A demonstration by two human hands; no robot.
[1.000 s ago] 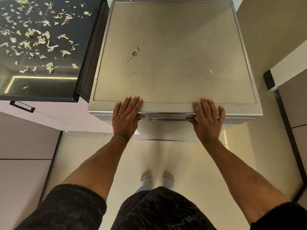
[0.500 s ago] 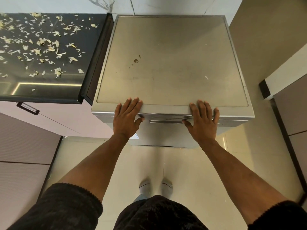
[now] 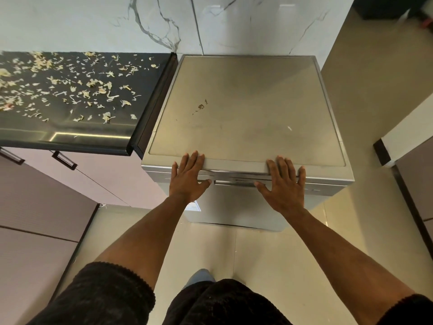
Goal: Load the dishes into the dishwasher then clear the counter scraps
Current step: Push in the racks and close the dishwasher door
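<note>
Standing before a closed steel dishwasher [image 3: 246,109], seen from above. Laying the left hand [image 3: 187,178] flat over the front lip of its top, fingers [image 3: 193,159] straight and close together, thumb reaching toward the handle slot [image 3: 234,182]. Resting the right hand [image 3: 284,185] the same way further right on that lip, fingers spread a little, thumb pointing inward just below the slot. Both grips lying extended and flat, curling round nothing, pinching nothing. Door sitting up and shut beneath the palms. Small brown specks [image 3: 201,106] marking the steel top. Pale scraps [image 3: 93,86] lying scattered across the dark desk [image 3: 70,134], just left of the dishwasher and touching its side. Showing no dishes anywhere. Cabinet fronts [image 3: 93,174] with dark handles hanging below the desk; marble wall [image 3: 164,22] running behind; pale tiled floor [image 3: 257,254] underfoot.
</note>
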